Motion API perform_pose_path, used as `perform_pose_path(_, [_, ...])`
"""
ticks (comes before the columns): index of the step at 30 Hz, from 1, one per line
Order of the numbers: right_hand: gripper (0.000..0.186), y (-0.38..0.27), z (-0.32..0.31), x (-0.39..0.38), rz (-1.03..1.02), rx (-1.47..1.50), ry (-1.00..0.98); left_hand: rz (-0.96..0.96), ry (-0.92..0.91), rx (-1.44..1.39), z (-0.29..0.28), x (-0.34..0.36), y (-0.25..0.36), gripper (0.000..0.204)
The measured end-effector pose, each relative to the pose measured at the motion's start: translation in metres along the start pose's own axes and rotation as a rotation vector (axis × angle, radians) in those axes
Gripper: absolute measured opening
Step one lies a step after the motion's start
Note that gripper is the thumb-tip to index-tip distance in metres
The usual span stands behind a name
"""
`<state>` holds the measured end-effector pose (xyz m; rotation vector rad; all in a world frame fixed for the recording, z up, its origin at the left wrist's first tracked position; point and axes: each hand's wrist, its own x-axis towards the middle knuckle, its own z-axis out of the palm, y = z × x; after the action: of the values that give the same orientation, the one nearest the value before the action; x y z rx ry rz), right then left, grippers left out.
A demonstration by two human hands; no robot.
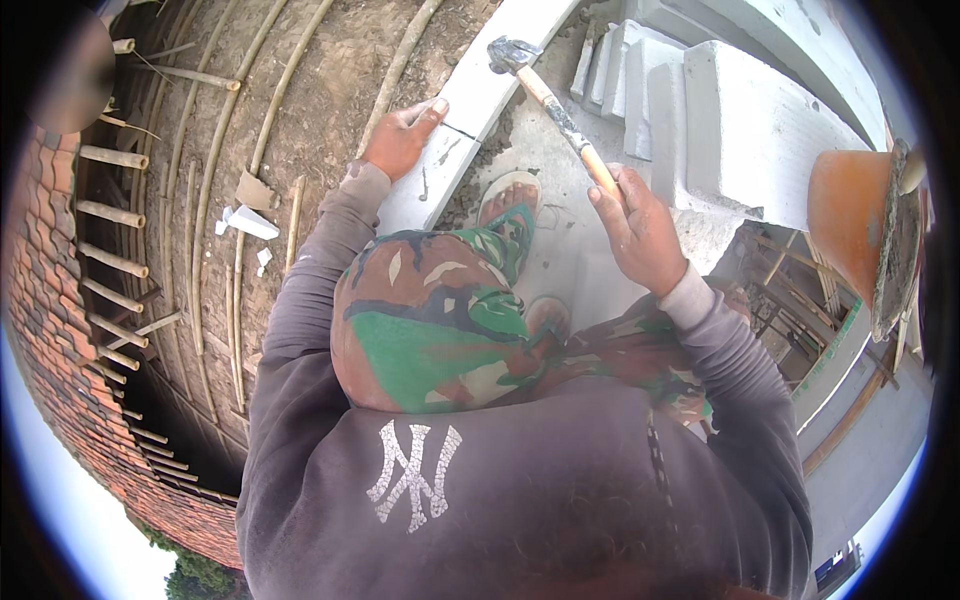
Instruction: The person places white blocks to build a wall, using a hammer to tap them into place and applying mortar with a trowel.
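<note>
My right hand (pixel 640 225) is closed round the lower end of a hammer's pale wooden handle. The hammer (pixel 565 122) slants up and to the left, its handle smeared grey and its dark head over the wall's right edge. A row of white lightweight blocks (pixel 485 85) runs away from me as a low wall, with a dark joint line across it. My left hand (pixel 402 142) grips the left edge of the near white block (pixel 425 185), thumb on top near that line; its other fingers are partly hidden.
Several white blocks (pixel 735 120) stand stacked at right, beside an orange bucket (pixel 850 215) with a grey-crusted rim. My sandalled foot (pixel 512 205) rests on the grey concrete slab (pixel 570 240). Bamboo poles (pixel 205 190) cross bare dirt lower left, past which lies a tiled roof (pixel 60 300).
</note>
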<state>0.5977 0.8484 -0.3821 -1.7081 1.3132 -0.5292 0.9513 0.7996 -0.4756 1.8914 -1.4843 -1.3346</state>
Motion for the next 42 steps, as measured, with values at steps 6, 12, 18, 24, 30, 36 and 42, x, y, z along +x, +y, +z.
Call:
perform_pose_path(6, [0.028, -0.001, 0.03, -0.012, 0.007, -0.026, 0.015, 0.022, 0.026, 0.001, 0.0, -0.003, -0.007, 0.059])
perform_pose_path(12, [0.03, 0.008, 0.033, -0.007, -0.004, -0.127, -0.022, -0.062, 0.036, 0.041, -0.001, 0.0, -0.008, 0.062])
perform_pose_path(18, [0.031, 0.004, 0.035, -0.007, -0.057, -0.167, 0.0, -0.07, 0.075, 0.054, 0.003, 0.011, -0.023, 0.061])
perform_pose_path(24, [0.032, 0.007, 0.047, -0.007, -0.093, -0.203, 0.032, -0.071, 0.048, -0.011, 0.005, 0.018, -0.028, 0.06])
perform_pose_path(30, [0.033, 0.0, 0.043, -0.007, -0.066, -0.279, -0.016, -0.089, 0.036, -0.07, 0.003, 0.006, -0.011, 0.064])
perform_pose_path(36, [0.033, 0.013, 0.049, -0.006, 0.02, -0.314, -0.064, -0.059, 0.029, -0.127, 0.008, 0.014, -0.023, 0.066])
perform_pose_path(42, [0.034, -0.004, 0.045, -0.014, 0.04, -0.261, -0.046, -0.091, 0.038, -0.088, 0.005, -0.001, -0.007, 0.061])
